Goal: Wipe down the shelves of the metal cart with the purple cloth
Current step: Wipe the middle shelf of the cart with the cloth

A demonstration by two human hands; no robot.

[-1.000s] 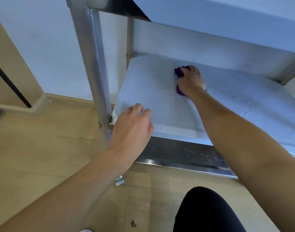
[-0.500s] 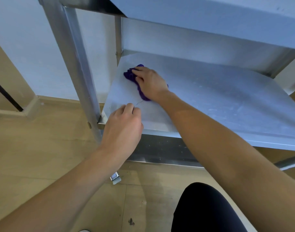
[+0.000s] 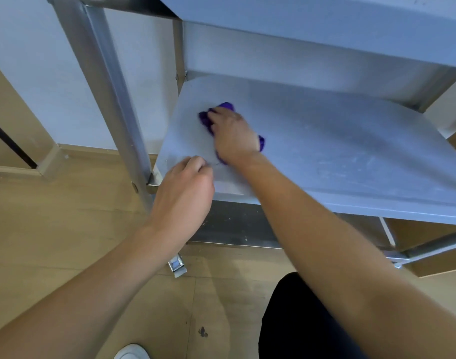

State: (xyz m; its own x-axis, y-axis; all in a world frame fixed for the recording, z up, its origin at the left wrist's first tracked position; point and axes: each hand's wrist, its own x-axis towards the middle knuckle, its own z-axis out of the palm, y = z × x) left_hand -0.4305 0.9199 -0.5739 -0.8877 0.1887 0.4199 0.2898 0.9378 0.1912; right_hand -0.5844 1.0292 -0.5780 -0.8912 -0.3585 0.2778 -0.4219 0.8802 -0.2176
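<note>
The purple cloth [image 3: 205, 119] is bunched on the left part of the metal cart's middle shelf [image 3: 338, 151]. My right hand [image 3: 233, 133] lies on top of it with bent fingers, pressing it to the shelf; most of the cloth is hidden under the hand. My left hand [image 3: 185, 187] rests at the shelf's front left corner, fingers loosely curled, holding nothing. The upper shelf [image 3: 325, 24] overhangs the work area.
The cart's front left leg [image 3: 110, 99] stands just left of my left hand, with a caster [image 3: 177, 265] on the wooden floor [image 3: 53, 229]. A lower shelf [image 3: 234, 229] sits beneath. My dark-clad knee [image 3: 299, 320] and white shoe [image 3: 131, 353] are below. A white wall is behind.
My right hand slid the cloth leftward from the shelf's middle to its left part, then stayed about there. My left hand kept its place at the front corner.
</note>
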